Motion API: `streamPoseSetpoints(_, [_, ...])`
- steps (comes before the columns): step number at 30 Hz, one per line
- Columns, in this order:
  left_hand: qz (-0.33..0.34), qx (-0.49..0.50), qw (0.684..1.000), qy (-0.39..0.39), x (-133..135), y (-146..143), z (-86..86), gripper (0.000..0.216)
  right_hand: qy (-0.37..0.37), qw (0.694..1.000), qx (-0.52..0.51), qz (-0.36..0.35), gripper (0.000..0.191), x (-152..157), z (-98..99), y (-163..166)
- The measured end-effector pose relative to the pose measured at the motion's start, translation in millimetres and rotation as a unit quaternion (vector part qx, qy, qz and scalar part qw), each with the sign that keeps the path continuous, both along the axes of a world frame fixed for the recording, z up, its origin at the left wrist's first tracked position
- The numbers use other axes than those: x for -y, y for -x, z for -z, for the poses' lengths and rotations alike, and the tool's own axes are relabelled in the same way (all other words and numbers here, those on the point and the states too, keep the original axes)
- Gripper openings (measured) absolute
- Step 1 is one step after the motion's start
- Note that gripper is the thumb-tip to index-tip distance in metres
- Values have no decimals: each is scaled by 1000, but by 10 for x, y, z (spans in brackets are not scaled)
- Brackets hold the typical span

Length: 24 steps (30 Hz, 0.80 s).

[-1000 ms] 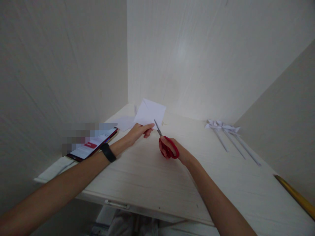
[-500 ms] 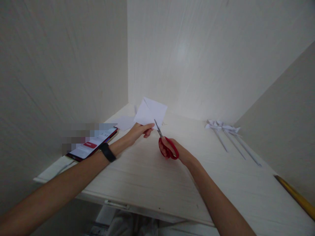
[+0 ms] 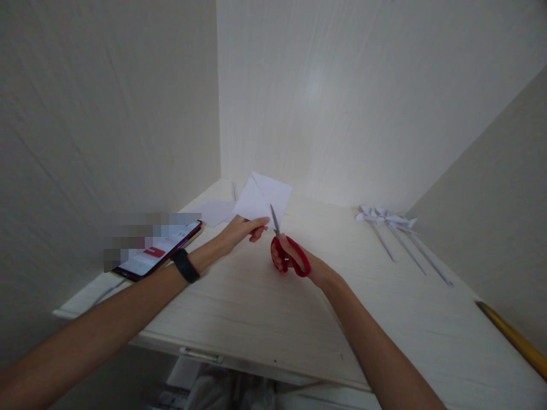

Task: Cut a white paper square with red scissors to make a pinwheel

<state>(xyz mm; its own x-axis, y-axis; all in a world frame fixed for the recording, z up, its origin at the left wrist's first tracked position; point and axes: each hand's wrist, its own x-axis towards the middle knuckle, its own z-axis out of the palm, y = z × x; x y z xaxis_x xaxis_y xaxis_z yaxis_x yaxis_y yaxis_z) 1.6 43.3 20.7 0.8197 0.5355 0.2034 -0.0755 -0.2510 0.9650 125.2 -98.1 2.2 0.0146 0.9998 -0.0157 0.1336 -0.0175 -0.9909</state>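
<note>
Your left hand (image 3: 241, 229) pinches the lower corner of the white paper square (image 3: 262, 196), held up off the bench (image 3: 273, 319). Your right hand (image 3: 294, 262) grips the red scissors (image 3: 288, 253), blades entering the paper's bottom edge just beside your left fingertips. Cutting step looks underway; next snip needs fingers clear of the blades. Phone (image 3: 160, 250) lies left of your left wrist, paper pinwheels (image 3: 393, 225) well right. Walls close behind; open room near the bench's front edge.

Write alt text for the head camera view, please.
A left hand holds up a white paper sheet while the right hand cuts into it with red-handled scissors over a pale desk; a phone lies at left.
</note>
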Motion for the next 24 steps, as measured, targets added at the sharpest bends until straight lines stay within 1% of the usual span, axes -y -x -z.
streamPoseSetpoints(7, [1, 0, 1000, -5, 3, -1, -11, 44, 4, 1000, -18, -10, 65, 8, -48, 36])
streamPoseSetpoints(12, [-1, 8, 1000, 0, -7, -7, 17, 42, 0, 1000, -23, -13, 64, 19, -72, 53])
streamPoseSetpoints(20, [6, 19, 1000, 7, -5, -9, 0, 43, -16, 999, -18, -25, 60, 1, 32, 0])
streamPoseSetpoints(24, [5, 21, 1000, 5, -2, 1, -15, 43, -24, 999, -22, -27, 58, -21, 24, -3])
